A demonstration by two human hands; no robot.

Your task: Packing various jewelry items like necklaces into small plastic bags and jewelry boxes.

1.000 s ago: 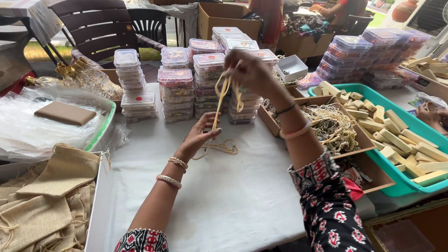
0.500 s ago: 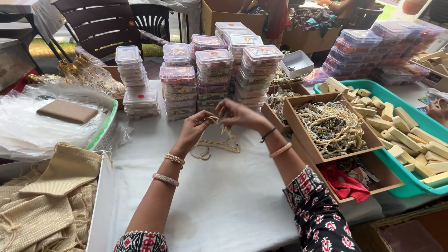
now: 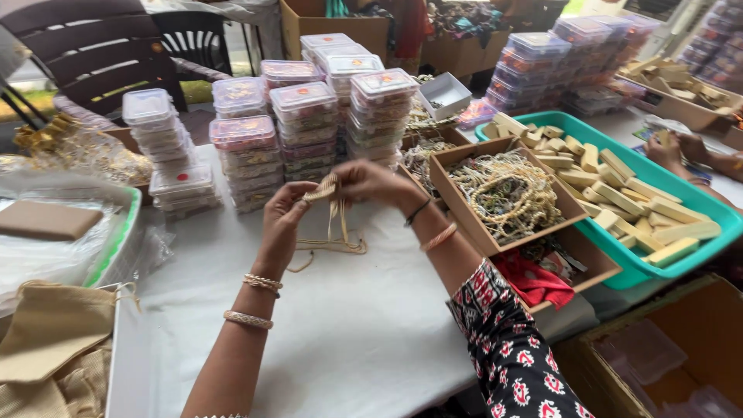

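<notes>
My left hand (image 3: 280, 223) and my right hand (image 3: 373, 183) meet over the white tablecloth (image 3: 340, 333), both pinching a bundle of cream-coloured cord (image 3: 334, 221). The bundle's top sits between my fingertips; its loose loops hang down and trail on the cloth. Bangles ring both wrists. A cardboard box of beaded strings (image 3: 507, 193) lies just right of my right forearm.
Stacks of clear lidded plastic containers (image 3: 309, 124) stand behind my hands. A teal tub of pale wooden blocks (image 3: 619, 186) is at the right, with another person's hands (image 3: 677, 149) beyond it. Beige cloth pouches (image 3: 46, 340) lie at the left, an open carton (image 3: 658, 356) at lower right.
My right hand, raised high with the cord a second ago, has come down to meet my left hand. The cord is now gathered low over the cloth.
</notes>
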